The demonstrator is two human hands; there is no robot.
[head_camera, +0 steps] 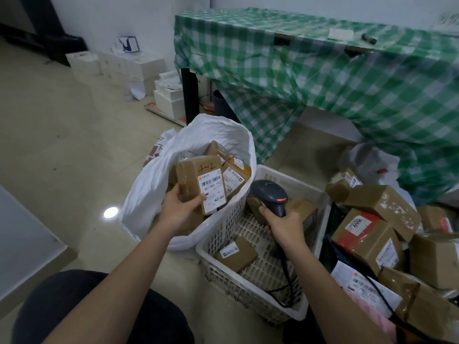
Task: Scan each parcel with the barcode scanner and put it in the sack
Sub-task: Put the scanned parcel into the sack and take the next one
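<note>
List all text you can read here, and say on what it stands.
"4-2": handwritten on the held parcel.
"507-0802 T7C" (roughly): its label.
"4006", upside down, uncertain: label on the red-taped box.
Other labels, and the scanner marking: too blurred.

We've got one scanner [270,194], one white sack [149,194], one basket [248,289], two parcels lying in that basket, and one parcel [198,182] in hand.

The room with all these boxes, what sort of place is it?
Probably a small parcel-sorting or shipping room. Taped cardboard parcels with printed labels lie heaped on the floor, a white sack is already part-filled with them, and the person's right hand grips a barcode scanner over a white basket.
</note>
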